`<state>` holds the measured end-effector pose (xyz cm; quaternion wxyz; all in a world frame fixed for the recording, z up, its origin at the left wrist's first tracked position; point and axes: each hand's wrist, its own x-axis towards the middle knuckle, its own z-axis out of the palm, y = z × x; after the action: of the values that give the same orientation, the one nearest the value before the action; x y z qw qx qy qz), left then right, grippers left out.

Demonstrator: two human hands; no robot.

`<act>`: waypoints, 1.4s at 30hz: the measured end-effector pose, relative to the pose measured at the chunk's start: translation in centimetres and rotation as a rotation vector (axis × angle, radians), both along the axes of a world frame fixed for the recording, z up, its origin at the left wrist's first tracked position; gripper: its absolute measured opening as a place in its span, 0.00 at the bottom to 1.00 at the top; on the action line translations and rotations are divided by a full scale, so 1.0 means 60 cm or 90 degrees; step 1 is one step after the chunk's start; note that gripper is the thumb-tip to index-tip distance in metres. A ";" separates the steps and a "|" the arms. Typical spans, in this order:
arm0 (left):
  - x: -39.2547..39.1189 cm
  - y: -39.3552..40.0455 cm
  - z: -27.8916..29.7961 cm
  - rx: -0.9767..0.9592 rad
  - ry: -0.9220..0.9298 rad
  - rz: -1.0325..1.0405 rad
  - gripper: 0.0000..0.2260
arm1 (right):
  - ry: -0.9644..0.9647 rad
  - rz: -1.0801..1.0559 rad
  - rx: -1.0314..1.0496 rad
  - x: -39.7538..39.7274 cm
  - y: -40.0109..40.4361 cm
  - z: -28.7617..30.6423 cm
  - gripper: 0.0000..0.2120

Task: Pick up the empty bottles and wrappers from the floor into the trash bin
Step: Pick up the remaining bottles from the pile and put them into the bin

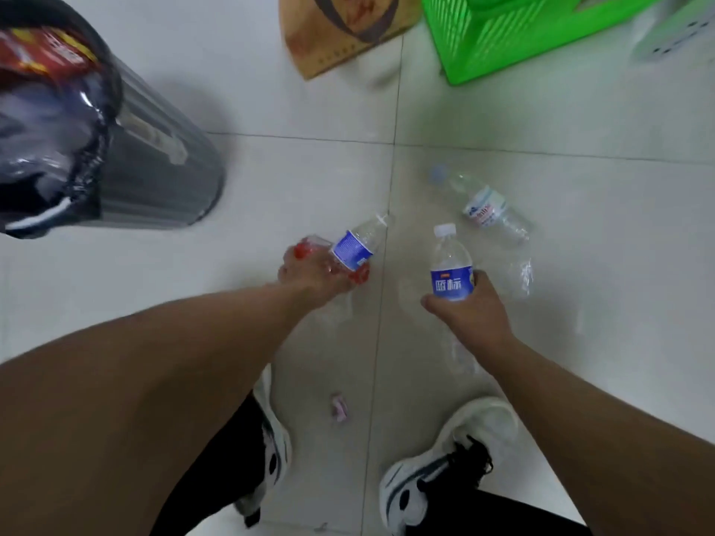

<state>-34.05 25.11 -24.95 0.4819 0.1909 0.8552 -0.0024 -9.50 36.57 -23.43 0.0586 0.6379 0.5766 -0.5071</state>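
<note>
From my head camera, looking down past my knees: my left hand [309, 278] grips a clear bottle with a blue label [354, 247] together with a crumpled red-and-clear wrapper [305, 245], bunched in one fist so a single trip to the bin clears both, I judge. That bottle's long axis runs diagonally, its far end pointing up and right, away from me.

My right hand [466, 309] is wrapped around the lower half of a second blue-labelled water bottle [450, 265], held nearly upright with its white cap pointing away from me. The body looks empty, so a grip low on the barrel is enough.

On the floor just beyond it, a third clear bottle [483, 205] lies on its side, pale cap toward the upper left, base toward the lower right. A clear plastic wrapper [522, 270] lies beside my right hand, and a small pink scrap [339, 408] sits between my shoes.

The grey trash bin [154, 176], lined with a black bag, stands to my left, closest to my left hand, with a red wrapper [42, 52] already inside.
</note>
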 end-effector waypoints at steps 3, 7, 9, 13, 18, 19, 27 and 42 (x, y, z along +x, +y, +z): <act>0.010 -0.023 -0.037 0.005 0.020 0.034 0.35 | -0.003 -0.008 0.006 0.007 -0.008 -0.027 0.24; 0.025 -0.054 0.005 0.058 0.021 0.095 0.36 | -0.005 0.033 0.002 0.007 -0.021 0.027 0.27; 0.022 -0.059 0.061 0.062 0.023 0.114 0.36 | -0.008 0.030 -0.004 0.010 -0.023 0.081 0.28; -0.002 -0.069 0.202 0.085 0.015 0.159 0.36 | -0.006 0.011 -0.013 0.007 -0.027 0.220 0.27; -0.034 -0.084 0.394 0.143 0.048 0.247 0.24 | 0.037 0.004 -0.043 -0.027 -0.042 0.403 0.33; -0.041 -0.090 0.433 0.156 0.052 0.267 0.23 | 0.050 -0.001 -0.051 -0.039 -0.048 0.439 0.34; -0.107 -0.171 0.673 0.103 0.110 0.295 0.27 | 0.123 -0.161 -0.109 -0.147 -0.064 0.644 0.34; -0.368 -0.278 0.730 0.216 0.131 0.467 0.42 | 0.208 -0.027 -0.169 -0.486 -0.128 0.741 0.37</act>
<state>-56.11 8.45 18.86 0.3244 -0.0512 0.8985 0.2912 -38.66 28.88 21.05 0.0374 0.5457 0.4929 -0.6766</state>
